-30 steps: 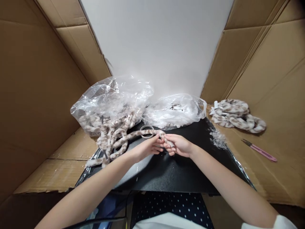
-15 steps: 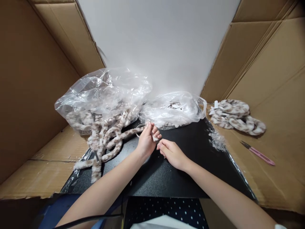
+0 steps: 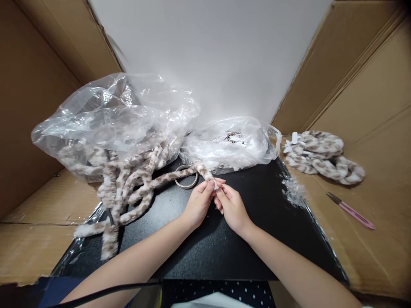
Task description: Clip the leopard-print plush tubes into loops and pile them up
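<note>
Both hands meet over the middle of the black table. My left hand (image 3: 199, 202) is closed, its thumb and fingers pinching the end of a furry, brown-and-white strip (image 3: 203, 170). From the other side my right hand (image 3: 231, 205) pinches the same end, fingertips touching the left ones. The strip runs back to the left through a metallic ring (image 3: 186, 187), which rests just beyond my left hand. More furry strips (image 3: 128, 184) lie tangled at the left, partly inside a clear plastic bag (image 3: 118, 107). What the fingertips hide at the strip's end I cannot make out.
A second clear bag (image 3: 231, 143) with white contents lies behind my hands. On the right cardboard are a bundled furry loop (image 3: 324, 156) with a white tag and pink-handled thread snips (image 3: 353, 211). Clear plastic bits (image 3: 293, 191) sit near the table's right edge. Cardboard walls flank both sides.
My hands have come closer together, and the strip's end now shows at the fingertips. The ring, mostly hidden behind my left hand before, is now in plain sight. The view has shifted slightly.
</note>
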The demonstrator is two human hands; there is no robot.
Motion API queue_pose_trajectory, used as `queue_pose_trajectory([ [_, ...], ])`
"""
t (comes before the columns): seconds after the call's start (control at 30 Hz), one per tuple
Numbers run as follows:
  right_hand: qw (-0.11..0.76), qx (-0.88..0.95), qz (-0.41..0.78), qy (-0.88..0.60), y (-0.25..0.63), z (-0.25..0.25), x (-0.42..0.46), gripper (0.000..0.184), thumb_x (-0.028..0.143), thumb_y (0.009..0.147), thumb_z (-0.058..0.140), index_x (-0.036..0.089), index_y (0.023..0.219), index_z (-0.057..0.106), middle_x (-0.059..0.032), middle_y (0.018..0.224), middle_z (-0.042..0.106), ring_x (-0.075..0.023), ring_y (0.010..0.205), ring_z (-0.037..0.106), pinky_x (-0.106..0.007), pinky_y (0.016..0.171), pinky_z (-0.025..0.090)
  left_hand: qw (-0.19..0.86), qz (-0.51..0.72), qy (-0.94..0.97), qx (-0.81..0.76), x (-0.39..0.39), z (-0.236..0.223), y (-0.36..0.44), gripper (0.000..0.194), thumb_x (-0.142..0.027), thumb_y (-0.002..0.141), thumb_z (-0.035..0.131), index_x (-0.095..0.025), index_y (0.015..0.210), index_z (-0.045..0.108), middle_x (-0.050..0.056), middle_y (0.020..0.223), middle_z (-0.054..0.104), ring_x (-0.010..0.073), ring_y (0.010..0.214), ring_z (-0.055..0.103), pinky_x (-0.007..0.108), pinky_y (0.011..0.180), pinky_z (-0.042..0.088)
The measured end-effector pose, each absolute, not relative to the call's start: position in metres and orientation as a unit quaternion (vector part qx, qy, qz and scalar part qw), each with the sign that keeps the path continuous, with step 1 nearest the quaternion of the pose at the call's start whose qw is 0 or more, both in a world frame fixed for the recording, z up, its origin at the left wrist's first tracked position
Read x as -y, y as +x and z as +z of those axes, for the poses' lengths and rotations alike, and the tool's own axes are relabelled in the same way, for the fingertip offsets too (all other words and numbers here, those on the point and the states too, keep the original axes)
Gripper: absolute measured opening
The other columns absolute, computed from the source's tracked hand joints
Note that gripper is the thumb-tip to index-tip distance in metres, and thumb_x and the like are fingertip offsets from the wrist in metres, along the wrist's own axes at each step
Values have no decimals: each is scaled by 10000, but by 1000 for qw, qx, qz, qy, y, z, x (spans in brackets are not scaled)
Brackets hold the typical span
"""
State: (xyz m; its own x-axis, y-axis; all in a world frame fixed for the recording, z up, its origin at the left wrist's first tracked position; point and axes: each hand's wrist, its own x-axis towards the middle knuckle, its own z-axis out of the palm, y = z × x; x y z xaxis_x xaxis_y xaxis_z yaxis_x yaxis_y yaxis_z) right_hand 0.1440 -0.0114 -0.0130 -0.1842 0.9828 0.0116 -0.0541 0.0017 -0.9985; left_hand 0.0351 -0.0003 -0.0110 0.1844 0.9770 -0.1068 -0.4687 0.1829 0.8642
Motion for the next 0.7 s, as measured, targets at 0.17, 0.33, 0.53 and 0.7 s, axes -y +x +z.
queue_pose_trajectory([
  [0.17,467,531,556,-437,141,-12,15,389,524,913,468,198,703,509,39,534,423,-94,477,363,-233,456,293,664,532,354,-389,2,-14,31,382,-481,735,753,-134,892,722,30,703,655,97,522,558,194,459,443],
  [0.33,456,525,564,-446,142,-13,15,407,549,906,478,198,700,510,40,524,427,-93,469,369,-236,452,297,677,517,364,-375,3,-14,30,398,-519,744,725,-135,848,730,76,836,707,86,444,546,218,409,443],
  [0.53,465,504,572,-451,139,-12,17,434,560,898,484,199,657,478,39,526,423,-86,469,360,-236,449,295,661,515,392,-381,5,-14,31,413,-527,750,715,-140,892,737,77,839,708,83,422,543,214,398,438],
  [0.7,454,503,584,-446,144,-8,18,399,546,903,492,194,715,505,33,565,477,-83,464,395,-229,454,316,668,520,358,-394,1,-13,29,422,-529,729,733,-133,875,731,66,785,703,85,451,525,218,422,438],
])
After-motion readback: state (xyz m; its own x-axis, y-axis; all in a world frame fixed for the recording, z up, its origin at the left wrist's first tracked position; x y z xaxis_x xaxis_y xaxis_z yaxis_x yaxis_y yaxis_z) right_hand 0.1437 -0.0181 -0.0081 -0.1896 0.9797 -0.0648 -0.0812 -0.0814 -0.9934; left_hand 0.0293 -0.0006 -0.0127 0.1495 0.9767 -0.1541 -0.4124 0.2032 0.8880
